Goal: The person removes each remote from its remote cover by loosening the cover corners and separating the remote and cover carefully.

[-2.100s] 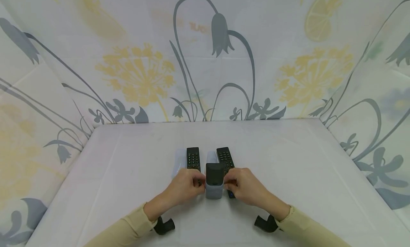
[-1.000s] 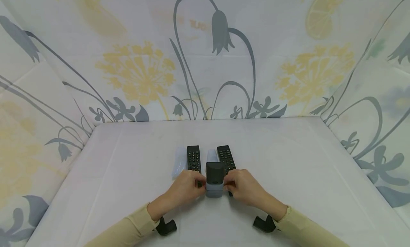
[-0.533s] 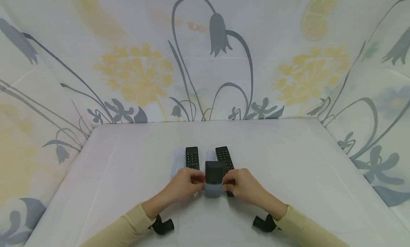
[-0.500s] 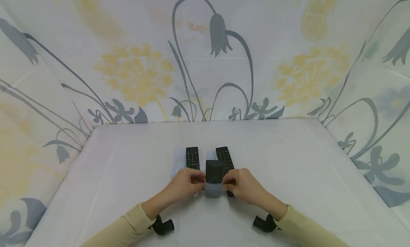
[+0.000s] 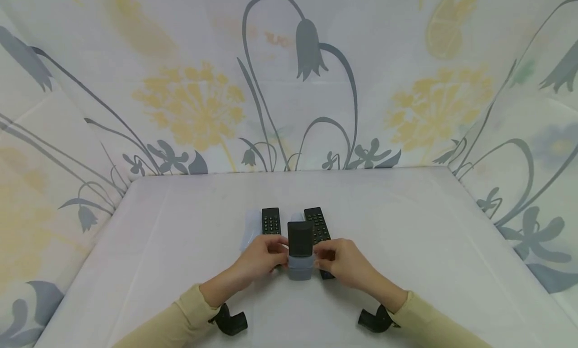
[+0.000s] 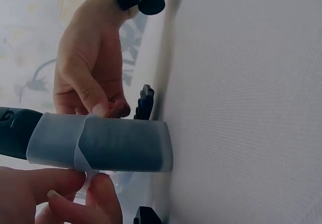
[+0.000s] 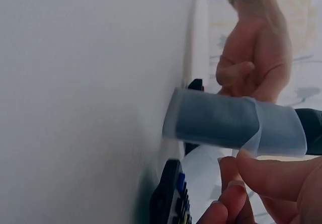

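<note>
A dark remote control [image 5: 300,238] stands on end on the table, mostly inside a translucent bluish silicone sleeve [image 5: 300,269]. Its bare dark end sticks out of the top. My left hand [image 5: 259,260] pinches the sleeve at its left side with thumb and fingertips. On the opposite side, my right hand [image 5: 345,262] holds the sleeve in the same way. In the left wrist view, the sleeve [image 6: 121,143] has a folded-over edge partway along, and finger and thumb grip a thin flap there. The fold also shows on the sleeve [image 7: 216,118] in the right wrist view.
Behind the hands lie two black button remotes, one left [image 5: 271,221] and one right [image 5: 318,222]. A clear sleeve [image 5: 251,228] lies beside the left remote, and another pale sleeve [image 5: 296,217] is partly hidden between them. A flower-patterned cloth [image 5: 289,112] walls the white table [image 5: 180,227].
The remote's dark end stands slightly higher in the head view, with a little more of it showing above the sleeve. Both hands keep nearly the same place at the sleeve's sides.
</note>
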`<state>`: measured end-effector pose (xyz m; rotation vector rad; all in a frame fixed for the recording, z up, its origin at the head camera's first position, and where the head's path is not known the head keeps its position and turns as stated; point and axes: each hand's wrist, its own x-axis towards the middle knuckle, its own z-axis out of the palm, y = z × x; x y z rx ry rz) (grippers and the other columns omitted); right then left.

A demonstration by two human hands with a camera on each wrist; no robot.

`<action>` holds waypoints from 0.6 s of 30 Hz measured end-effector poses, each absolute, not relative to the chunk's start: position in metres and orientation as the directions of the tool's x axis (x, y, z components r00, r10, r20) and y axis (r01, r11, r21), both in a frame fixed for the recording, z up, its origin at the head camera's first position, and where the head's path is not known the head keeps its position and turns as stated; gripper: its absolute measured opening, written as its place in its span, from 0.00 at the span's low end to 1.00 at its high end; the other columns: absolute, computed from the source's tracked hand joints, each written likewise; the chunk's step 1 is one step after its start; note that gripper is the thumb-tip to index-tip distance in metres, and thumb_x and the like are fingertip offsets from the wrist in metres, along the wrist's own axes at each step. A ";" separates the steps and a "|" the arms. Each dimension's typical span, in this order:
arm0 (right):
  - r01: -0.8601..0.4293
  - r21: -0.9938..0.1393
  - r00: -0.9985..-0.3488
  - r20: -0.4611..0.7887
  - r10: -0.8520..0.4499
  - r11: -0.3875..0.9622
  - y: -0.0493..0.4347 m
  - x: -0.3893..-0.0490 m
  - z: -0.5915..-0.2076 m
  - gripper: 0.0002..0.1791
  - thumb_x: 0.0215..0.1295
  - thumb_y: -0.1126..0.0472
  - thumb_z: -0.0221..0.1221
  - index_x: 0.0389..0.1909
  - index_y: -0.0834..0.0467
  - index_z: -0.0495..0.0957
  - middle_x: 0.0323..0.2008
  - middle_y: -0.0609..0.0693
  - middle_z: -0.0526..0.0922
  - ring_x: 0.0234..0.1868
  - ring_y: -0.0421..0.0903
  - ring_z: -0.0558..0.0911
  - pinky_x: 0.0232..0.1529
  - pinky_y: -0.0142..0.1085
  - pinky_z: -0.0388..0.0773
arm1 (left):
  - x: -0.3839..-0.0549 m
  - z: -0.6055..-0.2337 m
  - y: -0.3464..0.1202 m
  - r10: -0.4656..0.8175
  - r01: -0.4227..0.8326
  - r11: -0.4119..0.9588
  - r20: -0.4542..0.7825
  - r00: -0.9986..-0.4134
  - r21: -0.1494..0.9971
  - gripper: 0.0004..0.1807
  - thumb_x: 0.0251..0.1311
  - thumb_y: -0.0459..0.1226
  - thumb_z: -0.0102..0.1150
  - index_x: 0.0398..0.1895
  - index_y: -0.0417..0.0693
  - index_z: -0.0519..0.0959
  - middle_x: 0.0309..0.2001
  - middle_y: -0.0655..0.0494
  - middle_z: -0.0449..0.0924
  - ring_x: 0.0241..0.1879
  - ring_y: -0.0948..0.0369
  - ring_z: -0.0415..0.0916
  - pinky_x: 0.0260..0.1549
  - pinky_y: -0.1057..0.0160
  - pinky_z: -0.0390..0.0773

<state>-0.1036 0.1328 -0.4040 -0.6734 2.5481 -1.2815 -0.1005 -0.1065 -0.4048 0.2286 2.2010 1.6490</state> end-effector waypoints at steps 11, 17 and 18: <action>-0.020 -0.939 -0.827 -0.177 -0.534 0.343 0.132 -0.103 -0.398 0.18 0.69 0.68 0.56 0.58 0.66 0.78 0.43 0.55 0.85 0.38 0.49 0.81 0.37 0.41 0.79 | -0.100 -0.407 -0.105 0.300 -0.001 0.321 -0.102 -0.948 0.947 0.12 0.58 0.26 0.62 0.45 0.42 0.83 0.37 0.53 0.82 0.29 0.58 0.77 0.24 0.63 0.75; 0.037 -0.948 -0.844 -0.199 -0.498 0.316 0.129 -0.105 -0.397 0.15 0.70 0.68 0.54 0.53 0.69 0.80 0.35 0.53 0.84 0.36 0.47 0.81 0.35 0.39 0.79 | -0.096 -0.406 -0.103 0.286 0.060 0.325 -0.038 -0.958 0.944 0.08 0.57 0.25 0.62 0.39 0.41 0.85 0.35 0.53 0.84 0.27 0.59 0.77 0.24 0.64 0.76; 0.044 -0.949 -0.848 -0.202 -0.490 0.314 0.129 -0.105 -0.397 0.14 0.70 0.68 0.54 0.52 0.69 0.81 0.34 0.53 0.84 0.36 0.47 0.81 0.36 0.39 0.80 | -0.095 -0.405 -0.103 0.284 0.059 0.322 -0.037 -0.958 0.945 0.07 0.58 0.25 0.63 0.38 0.40 0.85 0.34 0.53 0.84 0.26 0.59 0.77 0.23 0.65 0.76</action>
